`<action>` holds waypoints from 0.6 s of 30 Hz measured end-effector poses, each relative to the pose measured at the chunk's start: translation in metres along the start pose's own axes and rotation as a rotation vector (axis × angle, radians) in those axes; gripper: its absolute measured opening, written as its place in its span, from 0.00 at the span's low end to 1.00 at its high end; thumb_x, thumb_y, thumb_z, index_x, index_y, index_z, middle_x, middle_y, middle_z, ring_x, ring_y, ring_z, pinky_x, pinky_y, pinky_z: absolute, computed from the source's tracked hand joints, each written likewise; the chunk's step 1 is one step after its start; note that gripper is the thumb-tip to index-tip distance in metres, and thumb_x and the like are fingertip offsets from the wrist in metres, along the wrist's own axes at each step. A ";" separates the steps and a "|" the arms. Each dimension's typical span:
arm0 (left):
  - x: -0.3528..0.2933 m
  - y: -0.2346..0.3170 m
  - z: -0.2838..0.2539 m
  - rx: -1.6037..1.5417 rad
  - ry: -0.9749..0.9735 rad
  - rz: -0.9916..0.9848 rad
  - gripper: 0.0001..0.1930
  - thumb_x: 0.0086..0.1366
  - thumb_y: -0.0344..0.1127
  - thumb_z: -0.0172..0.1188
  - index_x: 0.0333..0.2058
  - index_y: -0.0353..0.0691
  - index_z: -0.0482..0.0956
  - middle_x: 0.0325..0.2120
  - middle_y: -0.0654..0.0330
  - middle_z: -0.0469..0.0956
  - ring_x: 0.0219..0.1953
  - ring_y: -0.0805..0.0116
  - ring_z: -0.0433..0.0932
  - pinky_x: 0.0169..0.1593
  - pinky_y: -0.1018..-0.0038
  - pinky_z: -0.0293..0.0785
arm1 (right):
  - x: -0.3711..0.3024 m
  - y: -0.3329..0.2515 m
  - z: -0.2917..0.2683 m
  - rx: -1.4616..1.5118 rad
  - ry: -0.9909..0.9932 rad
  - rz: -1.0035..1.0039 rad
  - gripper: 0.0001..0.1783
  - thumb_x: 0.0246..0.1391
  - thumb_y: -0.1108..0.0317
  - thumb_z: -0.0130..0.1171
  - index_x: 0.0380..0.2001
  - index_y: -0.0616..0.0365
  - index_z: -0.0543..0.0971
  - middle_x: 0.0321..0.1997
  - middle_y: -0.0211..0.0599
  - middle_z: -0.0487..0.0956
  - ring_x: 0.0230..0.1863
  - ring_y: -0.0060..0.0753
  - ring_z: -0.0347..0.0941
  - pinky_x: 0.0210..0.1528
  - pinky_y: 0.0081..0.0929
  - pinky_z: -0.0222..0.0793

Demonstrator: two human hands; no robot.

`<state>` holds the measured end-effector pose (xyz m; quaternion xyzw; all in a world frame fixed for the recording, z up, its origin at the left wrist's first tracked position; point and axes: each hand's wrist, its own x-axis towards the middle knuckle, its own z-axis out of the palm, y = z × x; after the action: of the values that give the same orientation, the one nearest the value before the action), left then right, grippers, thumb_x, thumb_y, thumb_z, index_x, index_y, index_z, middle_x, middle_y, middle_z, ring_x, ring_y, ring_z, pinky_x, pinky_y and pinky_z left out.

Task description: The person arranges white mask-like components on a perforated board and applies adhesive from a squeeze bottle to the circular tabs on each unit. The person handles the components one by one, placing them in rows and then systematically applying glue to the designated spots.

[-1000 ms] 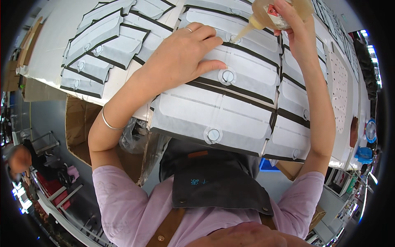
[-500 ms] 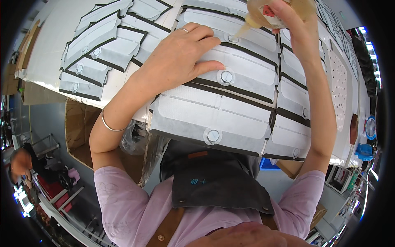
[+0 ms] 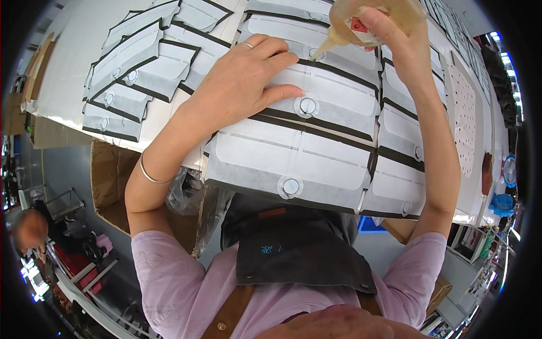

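Note:
Tilted in my right hand is a translucent squeeze bottle of pale amber liquid, its tapered nozzle pointing down and left. The nozzle tip is at the dark edge strip beside a round disc on one of the grey-white panels. My left hand lies over the left part of the panel just nearer to me, fingers forward and thumb apart, holding nothing. The thumb tip almost meets that panel's own round disc. Nearest my body lies another dark-edged panel with a disc.
Overlapping loose panels form a pile at the left of the white table. More panels lie in a column to the right, with a perforated board beyond. Below the table's left edge is a cardboard box. A person is at far left.
My right hand has shifted the bottle slightly left and toward me. Its nozzle tip went from the round disc to the dark edge beside it. My left hand stays nearly in place.

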<state>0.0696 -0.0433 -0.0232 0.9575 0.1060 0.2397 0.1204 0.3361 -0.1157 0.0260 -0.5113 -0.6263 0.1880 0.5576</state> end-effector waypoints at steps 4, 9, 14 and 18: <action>-0.001 0.000 0.000 0.001 -0.004 -0.012 0.24 0.62 0.46 0.67 0.49 0.34 0.79 0.50 0.53 0.76 0.53 0.51 0.74 0.55 0.61 0.73 | -0.006 -0.008 0.008 -0.097 0.049 -0.110 0.36 0.53 0.54 0.74 0.58 0.60 0.71 0.46 0.34 0.78 0.46 0.24 0.76 0.46 0.23 0.75; 0.000 0.002 -0.001 0.001 -0.019 -0.018 0.24 0.62 0.46 0.67 0.50 0.34 0.79 0.51 0.53 0.76 0.54 0.51 0.73 0.56 0.61 0.73 | -0.018 0.003 -0.028 -0.327 -0.075 -0.101 0.26 0.56 0.59 0.70 0.52 0.64 0.77 0.44 0.34 0.83 0.43 0.25 0.81 0.42 0.24 0.79; 0.000 0.003 -0.007 0.012 -0.062 -0.046 0.24 0.64 0.47 0.65 0.51 0.34 0.79 0.51 0.51 0.77 0.53 0.49 0.75 0.56 0.61 0.73 | -0.016 0.001 -0.084 -0.792 -0.053 -0.291 0.24 0.55 0.66 0.71 0.51 0.65 0.77 0.45 0.38 0.83 0.47 0.31 0.82 0.52 0.26 0.78; 0.016 0.002 -0.022 0.042 -0.046 -0.042 0.23 0.67 0.48 0.63 0.51 0.33 0.79 0.51 0.49 0.78 0.52 0.47 0.76 0.55 0.61 0.74 | 0.007 -0.001 -0.122 0.060 0.503 -0.369 0.17 0.65 0.66 0.61 0.52 0.64 0.78 0.50 0.40 0.82 0.47 0.31 0.82 0.48 0.30 0.81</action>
<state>0.0729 -0.0371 0.0029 0.9627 0.1282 0.2127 0.1076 0.4449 -0.1514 0.0680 -0.4029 -0.5453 -0.0304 0.7344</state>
